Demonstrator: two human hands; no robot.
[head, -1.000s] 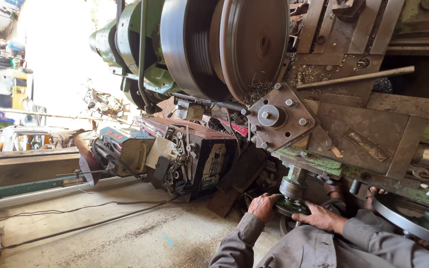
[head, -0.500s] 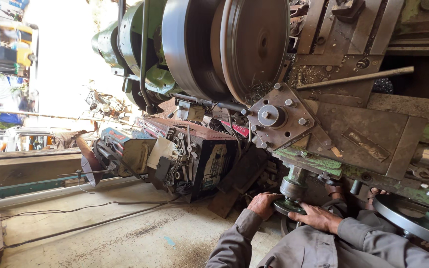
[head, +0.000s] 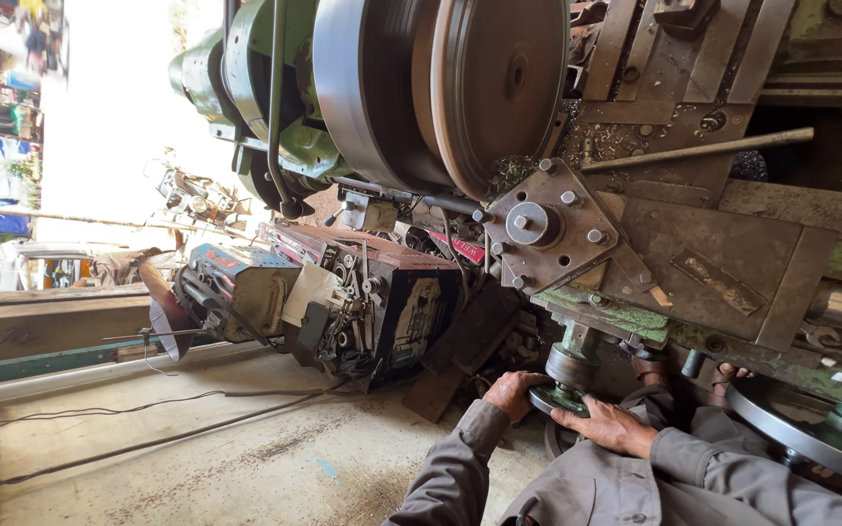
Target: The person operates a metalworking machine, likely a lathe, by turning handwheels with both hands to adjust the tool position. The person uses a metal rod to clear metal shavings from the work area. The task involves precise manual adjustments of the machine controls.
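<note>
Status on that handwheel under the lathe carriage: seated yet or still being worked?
Done: the handwheel sits on its short vertical shaft under the green carriage edge. In hand: the left hand grips its near rim and the right hand lies across its other side. Left: cannot tell if it is fastened; any nut or pin is hidden by the hands.

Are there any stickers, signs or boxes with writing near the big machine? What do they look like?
Dark boxy metal unit with a pale rectangular label, tilted on the floor below the big grey wheel.
Small red strip label, just behind that unit.
Blue and red printed panel on the grimy box to the left.
</note>
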